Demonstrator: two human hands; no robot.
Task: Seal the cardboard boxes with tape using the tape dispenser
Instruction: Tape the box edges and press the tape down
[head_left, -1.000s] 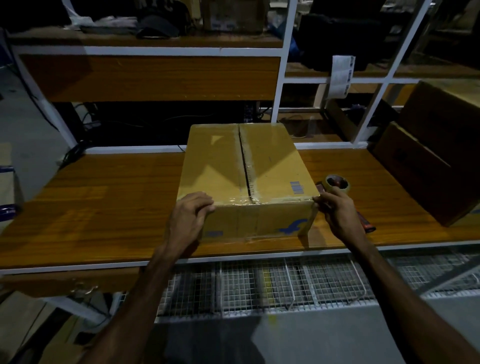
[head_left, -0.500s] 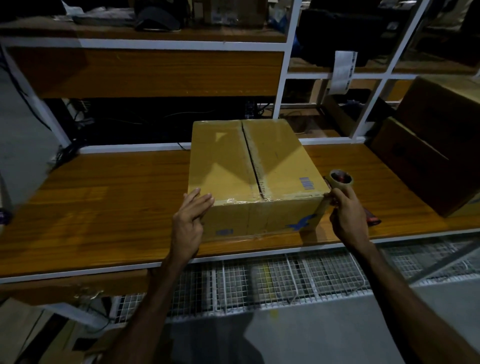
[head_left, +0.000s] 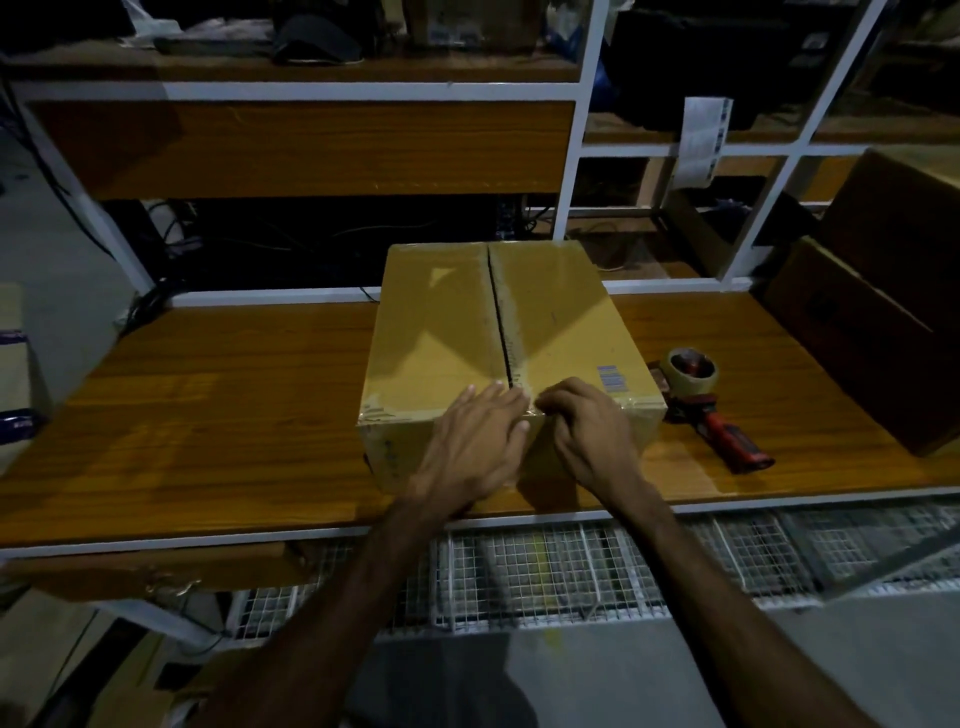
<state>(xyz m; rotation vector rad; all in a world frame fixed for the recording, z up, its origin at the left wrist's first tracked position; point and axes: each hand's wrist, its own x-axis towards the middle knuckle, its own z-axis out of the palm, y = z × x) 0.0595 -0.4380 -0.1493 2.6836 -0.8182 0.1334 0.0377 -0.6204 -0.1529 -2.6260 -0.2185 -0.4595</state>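
Cardboard box (head_left: 498, 332) sits in the middle of the wooden workbench (head_left: 208, 415), flaps folded down with the centre seam running near to far, and from my feed I can see shiny tape along that seam and over the near top edge. Both hands are on the near edge of the box, right at the seam. Left hand (head_left: 475, 441) lies flat with fingers straight and close together, pressing down on the top near the seam. Right hand (head_left: 587, 434) is just beside it, fingers curled over the near corner of the lid; whether it's pinching a bit of tape or only pressing I honestly cannot tell, it's too dark. The two hands are almost touching each other

Tape dispenser (head_left: 711, 410) is lying on the bench just to the right of the box, nobody holding it, tan roll at the far end and the red handle pointing toward the near right. A barcode label (head_left: 609, 376) shows on the right flap of the box. Farther right there's a bigger dark cardboard box (head_left: 883, 322) leaning on the bench, well apart from the hands. White shelf frame (head_left: 576, 119) stands behind everything, and a wire mesh rack (head_left: 571, 571) runs under the bench's near edge
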